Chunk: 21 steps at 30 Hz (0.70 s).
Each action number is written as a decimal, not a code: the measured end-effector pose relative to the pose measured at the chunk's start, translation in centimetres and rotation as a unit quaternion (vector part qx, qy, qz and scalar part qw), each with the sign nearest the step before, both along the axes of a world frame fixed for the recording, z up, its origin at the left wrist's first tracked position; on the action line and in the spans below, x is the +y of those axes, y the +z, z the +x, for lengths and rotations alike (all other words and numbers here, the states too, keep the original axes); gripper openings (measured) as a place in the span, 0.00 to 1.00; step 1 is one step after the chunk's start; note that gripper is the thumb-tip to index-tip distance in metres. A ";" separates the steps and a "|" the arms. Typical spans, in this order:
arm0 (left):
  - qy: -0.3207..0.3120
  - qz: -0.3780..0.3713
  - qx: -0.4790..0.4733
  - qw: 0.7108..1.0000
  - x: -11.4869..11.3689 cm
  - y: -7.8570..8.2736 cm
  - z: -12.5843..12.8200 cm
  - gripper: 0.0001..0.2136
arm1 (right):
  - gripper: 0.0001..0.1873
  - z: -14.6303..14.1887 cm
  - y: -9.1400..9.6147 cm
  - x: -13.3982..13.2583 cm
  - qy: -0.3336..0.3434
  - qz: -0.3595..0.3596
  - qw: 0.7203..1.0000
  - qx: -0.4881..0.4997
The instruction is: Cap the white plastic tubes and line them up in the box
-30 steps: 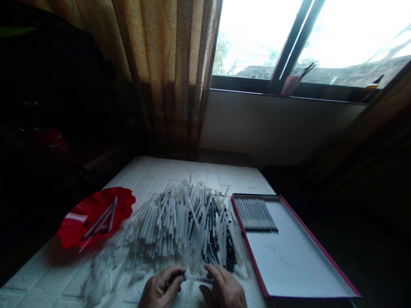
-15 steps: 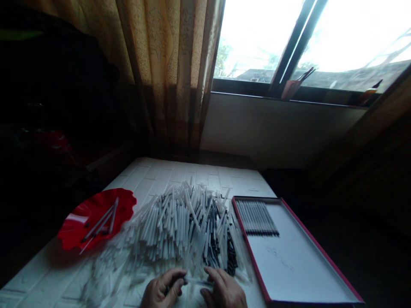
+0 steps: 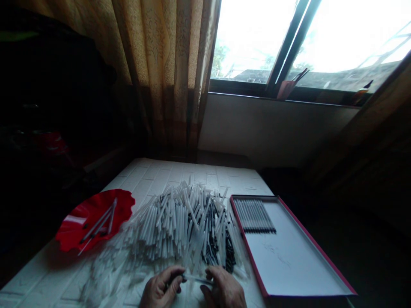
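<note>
Past a red scalloped plate (image 3: 77,222) and a heaped pile of white plastic tubes (image 3: 180,226), the left hand (image 3: 159,288) and right hand (image 3: 223,291) are working close together, pinching a thin clear tube (image 3: 198,279) level between their fingertips just below the pile, beside a red-edged white tray (image 3: 289,261) holding a neat row of tubes (image 3: 255,216).

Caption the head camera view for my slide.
The left hand and right hand hold a thin tube at a heap of white tubes beside a red dish.

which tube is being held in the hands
The lone pale tube lying crosswise between the left hand and right hand, in front of the heap of tubes.
</note>
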<state>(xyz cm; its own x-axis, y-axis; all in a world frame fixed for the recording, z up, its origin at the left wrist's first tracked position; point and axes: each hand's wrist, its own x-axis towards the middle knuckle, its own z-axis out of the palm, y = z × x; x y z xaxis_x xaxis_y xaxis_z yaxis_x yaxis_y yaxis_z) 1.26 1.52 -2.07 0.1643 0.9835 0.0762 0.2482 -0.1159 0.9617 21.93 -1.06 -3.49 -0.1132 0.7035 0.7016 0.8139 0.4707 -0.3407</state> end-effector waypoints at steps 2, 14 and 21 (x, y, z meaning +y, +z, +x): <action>-0.003 -0.002 -0.004 1.000 0.1 0.0 -0.1 0.21 | 0.16 0.0 0.1 0.0 0.006 -0.007 1.000 -0.003; -0.052 -0.021 -0.002 0.998 0.5 -0.4 -0.8 0.19 | 0.19 0.0 0.1 -0.1 -0.012 0.007 1.000 -0.008; -0.053 -0.020 -0.008 0.998 0.5 0.1 -0.8 0.16 | 0.19 0.1 0.5 0.1 0.004 -0.012 0.999 -0.035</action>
